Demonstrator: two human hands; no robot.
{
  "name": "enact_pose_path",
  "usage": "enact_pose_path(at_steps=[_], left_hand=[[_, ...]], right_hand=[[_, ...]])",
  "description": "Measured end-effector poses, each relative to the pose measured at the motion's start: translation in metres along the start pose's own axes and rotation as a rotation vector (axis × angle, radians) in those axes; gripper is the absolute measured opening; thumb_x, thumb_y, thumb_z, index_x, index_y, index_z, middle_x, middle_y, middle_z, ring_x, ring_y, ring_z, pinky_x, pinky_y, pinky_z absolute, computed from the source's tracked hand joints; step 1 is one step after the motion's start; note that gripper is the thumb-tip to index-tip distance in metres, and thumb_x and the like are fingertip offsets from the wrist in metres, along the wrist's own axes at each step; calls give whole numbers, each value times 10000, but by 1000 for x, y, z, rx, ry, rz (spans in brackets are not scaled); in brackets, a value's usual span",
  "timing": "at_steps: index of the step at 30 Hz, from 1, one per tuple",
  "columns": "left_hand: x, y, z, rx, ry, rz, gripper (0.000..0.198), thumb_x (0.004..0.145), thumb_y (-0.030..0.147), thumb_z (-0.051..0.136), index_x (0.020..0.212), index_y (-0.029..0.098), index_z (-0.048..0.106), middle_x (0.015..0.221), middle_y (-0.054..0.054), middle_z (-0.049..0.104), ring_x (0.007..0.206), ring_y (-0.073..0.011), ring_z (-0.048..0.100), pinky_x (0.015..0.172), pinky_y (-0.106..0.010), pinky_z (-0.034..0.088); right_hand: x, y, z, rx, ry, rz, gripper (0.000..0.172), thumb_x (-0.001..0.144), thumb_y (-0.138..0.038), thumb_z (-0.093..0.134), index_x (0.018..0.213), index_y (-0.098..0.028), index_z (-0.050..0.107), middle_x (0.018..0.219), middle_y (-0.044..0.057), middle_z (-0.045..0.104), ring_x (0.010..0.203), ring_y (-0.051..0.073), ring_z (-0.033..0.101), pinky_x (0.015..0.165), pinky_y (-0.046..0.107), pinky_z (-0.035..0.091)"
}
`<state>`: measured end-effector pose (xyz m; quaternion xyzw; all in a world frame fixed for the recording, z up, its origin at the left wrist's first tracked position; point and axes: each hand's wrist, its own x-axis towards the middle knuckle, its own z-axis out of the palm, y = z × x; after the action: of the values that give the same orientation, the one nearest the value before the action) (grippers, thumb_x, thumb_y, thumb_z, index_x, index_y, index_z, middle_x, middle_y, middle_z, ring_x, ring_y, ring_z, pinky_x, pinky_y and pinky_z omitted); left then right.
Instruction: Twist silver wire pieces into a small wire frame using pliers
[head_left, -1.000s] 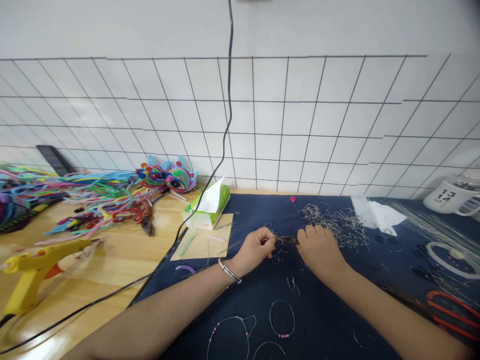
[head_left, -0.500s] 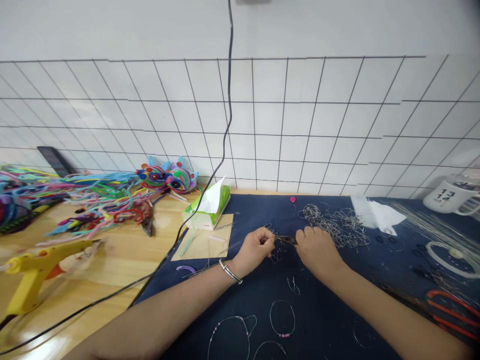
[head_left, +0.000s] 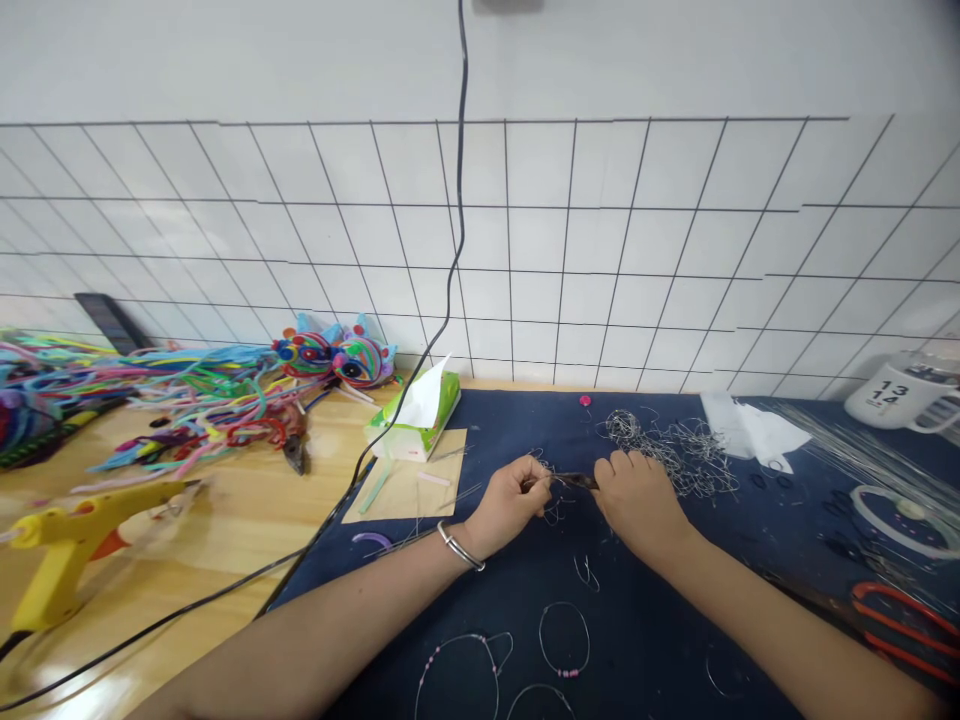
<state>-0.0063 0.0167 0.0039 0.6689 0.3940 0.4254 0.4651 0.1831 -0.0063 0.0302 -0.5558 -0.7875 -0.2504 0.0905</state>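
Over the dark blue cloth (head_left: pixel 637 640), my right hand (head_left: pixel 637 497) is wrapped round the handles of a pair of pliers (head_left: pixel 576 480), whose jaws point left. My left hand (head_left: pixel 512 503) pinches a thin wire (head_left: pixel 553 474) right at the jaws' tip. How the wire is bent between the fingers is too small to make out. Fine loose wire (head_left: pixel 555 512) lies just below and between the hands. Closer to me are wire rings, one with pink beads (head_left: pixel 568 673) and a larger beaded ring (head_left: pixel 425 668) to its left.
A tangle of wire (head_left: pixel 686 455) sits behind my right hand. Long straight wires (head_left: pixel 874 460), a mug (head_left: pixel 892 395) and red-handled scissors (head_left: pixel 904 620) are at the right. To the left are a tissue pack (head_left: pixel 448 408), a yellow glue gun (head_left: pixel 67 545) and a hanging black cable (head_left: pixel 459 200).
Both hands stay almost in place, with the pliers still meeting the wire at my left fingertips. My right hand has shifted very slightly to the right.
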Motion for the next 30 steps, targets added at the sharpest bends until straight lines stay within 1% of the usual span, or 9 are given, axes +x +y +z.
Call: enact_pose_path(at_steps=[5, 10, 12, 17, 21, 24, 27, 30], left_hand=[[0, 1, 0, 52, 15, 22, 45, 731, 176, 474, 699, 148, 486, 519, 50, 479, 477, -58, 438, 492, -170, 345], [0, -1, 0, 28, 7, 15, 37, 728, 170, 478, 702, 146, 489, 539, 46, 491, 479, -57, 450, 496, -171, 352], [0, 0, -1, -4, -11, 4, 58, 737, 189, 481, 704, 143, 492, 557, 39, 505, 482, -57, 460, 500, -172, 361], [2, 2, -1, -88, -81, -55, 197, 758, 319, 501, 708, 129, 512, 642, 1, 555, 484, -57, 494, 497, -180, 384], [2, 2, -3, -99, -149, -74, 234, 766, 347, 497, 746, 119, 545, 662, -25, 581, 517, -77, 529, 527, -196, 412], [3, 1, -4, -76, -192, -82, 257, 779, 354, 480, 759, 114, 569, 636, -34, 590, 536, -91, 545, 553, -210, 425], [3, -1, -4, -64, -186, -86, 245, 767, 348, 499, 757, 114, 572, 660, -40, 599, 540, -92, 550, 544, -207, 423], [4, -2, -5, -67, -179, -82, 224, 761, 337, 508, 746, 118, 557, 672, -33, 595, 528, -84, 543, 521, -196, 414]], right_hand=[[-1, -1, 1, 12, -12, 4, 181, 804, -328, 430, 727, -173, 483, 707, 58, 482, 689, 171, 400, 623, 289, 217], [-2, 3, 7, 28, -25, -23, 146, 802, -287, 430, 724, -175, 480, 700, 50, 480, 677, 163, 393, 616, 285, 211], [-1, 5, 9, 29, -22, -40, 132, 800, -261, 426, 719, -172, 481, 689, 48, 475, 672, 160, 385, 613, 285, 207], [2, 11, 12, 8, 23, -90, 144, 803, -194, 402, 684, -165, 478, 652, 46, 452, 665, 158, 361, 604, 294, 189], [4, 15, 7, -26, 84, -136, 208, 832, -197, 365, 660, -161, 478, 641, 48, 437, 660, 156, 344, 609, 302, 183], [5, 17, 3, -30, 104, -153, 218, 836, -214, 371, 662, -159, 489, 645, 50, 441, 661, 156, 344, 610, 301, 185], [5, 17, 5, -5, 66, -136, 196, 827, -209, 386, 674, -161, 499, 661, 52, 459, 678, 158, 368, 621, 295, 203], [4, 15, 12, 67, -41, -111, 143, 810, -237, 428, 709, -173, 506, 685, 40, 486, 693, 153, 406, 629, 276, 234]])
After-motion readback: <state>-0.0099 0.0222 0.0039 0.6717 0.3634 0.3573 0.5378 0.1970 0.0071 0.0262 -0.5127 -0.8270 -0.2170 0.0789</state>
